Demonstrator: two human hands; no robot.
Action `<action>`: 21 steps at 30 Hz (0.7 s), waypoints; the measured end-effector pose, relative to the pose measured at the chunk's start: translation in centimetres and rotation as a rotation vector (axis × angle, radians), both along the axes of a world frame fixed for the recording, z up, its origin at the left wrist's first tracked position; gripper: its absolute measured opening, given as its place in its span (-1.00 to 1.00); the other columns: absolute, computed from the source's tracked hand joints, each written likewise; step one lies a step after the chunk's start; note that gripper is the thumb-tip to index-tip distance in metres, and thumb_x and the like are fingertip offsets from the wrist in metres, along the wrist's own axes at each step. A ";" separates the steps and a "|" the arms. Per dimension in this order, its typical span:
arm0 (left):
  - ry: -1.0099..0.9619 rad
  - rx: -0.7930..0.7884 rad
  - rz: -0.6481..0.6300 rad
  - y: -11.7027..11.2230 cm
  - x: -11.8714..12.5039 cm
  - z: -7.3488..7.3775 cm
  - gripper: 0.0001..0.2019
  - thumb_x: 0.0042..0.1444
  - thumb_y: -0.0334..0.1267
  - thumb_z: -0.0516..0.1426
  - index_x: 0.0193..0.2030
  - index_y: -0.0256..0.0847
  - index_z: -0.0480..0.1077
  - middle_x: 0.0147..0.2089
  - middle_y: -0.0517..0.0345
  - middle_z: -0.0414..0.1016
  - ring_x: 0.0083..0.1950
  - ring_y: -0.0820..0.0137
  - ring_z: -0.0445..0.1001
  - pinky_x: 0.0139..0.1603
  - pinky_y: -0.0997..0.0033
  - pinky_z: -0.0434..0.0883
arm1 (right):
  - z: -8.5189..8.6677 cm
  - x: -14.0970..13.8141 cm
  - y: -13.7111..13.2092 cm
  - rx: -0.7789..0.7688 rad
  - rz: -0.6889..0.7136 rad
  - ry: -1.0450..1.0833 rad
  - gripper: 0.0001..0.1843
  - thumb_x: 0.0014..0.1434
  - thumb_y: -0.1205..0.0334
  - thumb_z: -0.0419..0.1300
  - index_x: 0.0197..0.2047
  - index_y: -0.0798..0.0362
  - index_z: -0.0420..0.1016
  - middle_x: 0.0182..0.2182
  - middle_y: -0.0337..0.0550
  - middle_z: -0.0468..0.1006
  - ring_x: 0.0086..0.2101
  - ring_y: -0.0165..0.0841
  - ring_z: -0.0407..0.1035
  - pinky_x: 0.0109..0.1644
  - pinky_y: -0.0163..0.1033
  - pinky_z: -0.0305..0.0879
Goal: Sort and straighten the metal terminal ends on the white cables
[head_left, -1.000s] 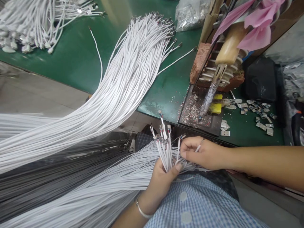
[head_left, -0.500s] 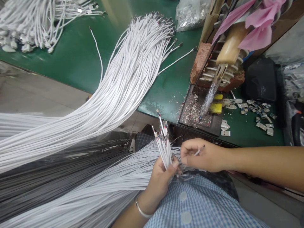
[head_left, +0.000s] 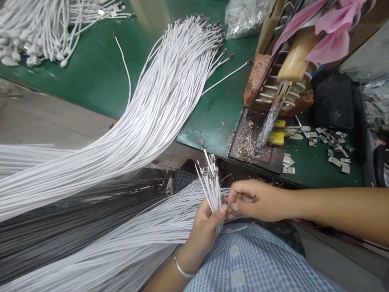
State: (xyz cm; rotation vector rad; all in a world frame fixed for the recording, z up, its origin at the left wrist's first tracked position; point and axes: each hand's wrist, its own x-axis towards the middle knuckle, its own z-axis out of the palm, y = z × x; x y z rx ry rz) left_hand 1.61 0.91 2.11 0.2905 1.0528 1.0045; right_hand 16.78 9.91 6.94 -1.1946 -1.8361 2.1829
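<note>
My left hand [head_left: 203,231] is closed round a bunch of thin white cables [head_left: 209,182] whose stripped, connector-tipped ends stand up above my thumb. Their lengths trail away to the left over my lap [head_left: 121,247]. My right hand [head_left: 255,200] is right beside the bunch, fingers pinched on one cable end, whose metal tip [head_left: 251,198] shows between the fingers. Both hands are just below the front edge of the green table [head_left: 209,117].
A big sheaf of white cables [head_left: 158,101] drapes off the table to the left. A soldering iron [head_left: 278,101] rests in a holder on a brick, over a dark tray [head_left: 249,144]. Small metal shells [head_left: 330,144] and a yellow sponge [head_left: 276,136] lie to the right.
My right hand has drawn its cable end down and closer to the bunch; its fingers have curled tighter. The stray cable that stood beside the bunch is gone from view.
</note>
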 end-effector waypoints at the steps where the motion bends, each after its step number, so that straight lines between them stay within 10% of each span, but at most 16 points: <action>1: -0.005 -0.002 0.002 0.0 0.0 0.0 -0.84 -0.02 -0.29 0.23 -0.27 -0.24 0.41 -0.41 0.21 0.46 -0.41 0.47 0.39 -0.33 0.45 0.35 | 0.0 0.0 0.0 0.010 0.001 -0.006 -0.92 0.01 0.44 0.08 -0.40 0.12 0.35 -0.59 -0.34 0.35 -0.56 -0.53 0.17 -0.50 -0.43 0.11; 21: -0.024 -0.065 0.052 0.2 -0.1 0.5 -0.80 -0.10 -0.27 0.28 -0.29 -0.24 0.44 -0.46 0.20 0.48 -0.45 0.50 0.40 -0.39 0.50 0.34 | 1.2 -0.4 1.2 -0.208 -0.224 -0.030 -0.89 0.04 0.28 0.13 -0.46 0.10 0.30 -0.57 -0.35 0.29 -0.52 -0.50 0.16 -0.41 -0.36 0.09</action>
